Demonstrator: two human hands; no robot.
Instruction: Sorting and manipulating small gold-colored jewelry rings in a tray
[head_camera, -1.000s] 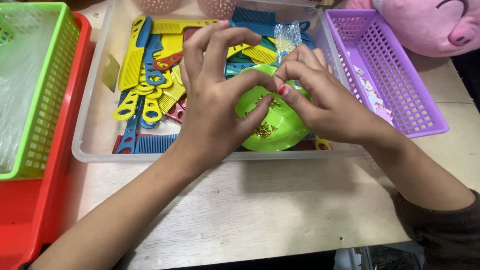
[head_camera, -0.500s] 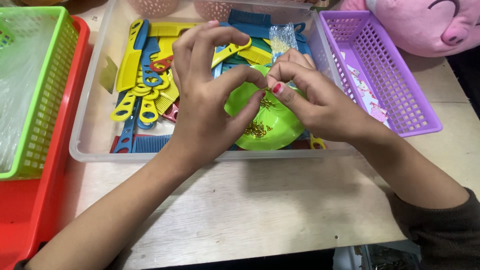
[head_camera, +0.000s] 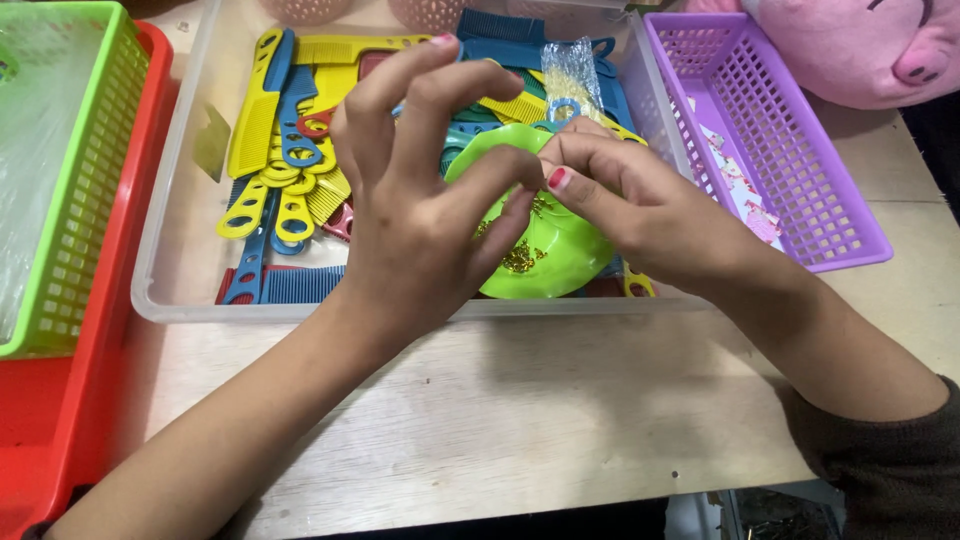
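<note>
Round lime-green mirror (head_camera: 545, 255), gold-flecked, pinched by both hands

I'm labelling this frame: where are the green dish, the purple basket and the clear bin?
green dish (head_camera: 545, 265), head view, lower inside face.
purple basket (head_camera: 800, 150), head view, mesh floor.
clear bin (head_camera: 180, 250), head view, bare floor at left.

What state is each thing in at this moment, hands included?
left hand: fingers pinched on the green disc's edge
right hand: fingers pinched at the same spot
green disc: held tilted over the bin
clear bin: lidless, full of combs
combs: lying loose, piled
purple basket: upright, a printed card inside
green basket: nested in red tray
</note>
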